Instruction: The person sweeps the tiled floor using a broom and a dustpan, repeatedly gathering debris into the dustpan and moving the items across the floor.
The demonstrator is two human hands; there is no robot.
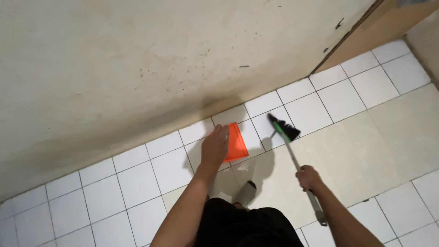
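Orange plastic shows against the white tiles: the dustpan (235, 142) lies flat on the floor (137, 192) close to the foot of the stained wall (137, 68), and my left hand (215, 147) is down on its near edge, fingers curled over it, holding it in place. My right hand (309, 177) is closed around the grey handle of the broom (292, 153), gripping about midway along, with the handle's end jutting out behind my wrist. The black bristles with their green collar rest on the tiles just beside the dustpan's right side, not quite touching it. A small pale scrap (243, 167) lies on the floor between the pan and my foot (247, 192). From here I judge the main risk is the pan sliding or tipping if the bristles push against it harder than my left hand presses down, which would scatter the dirt along the wall. Held one-handed, the broom could also twist in my grip and flick debris past the pan's lip.
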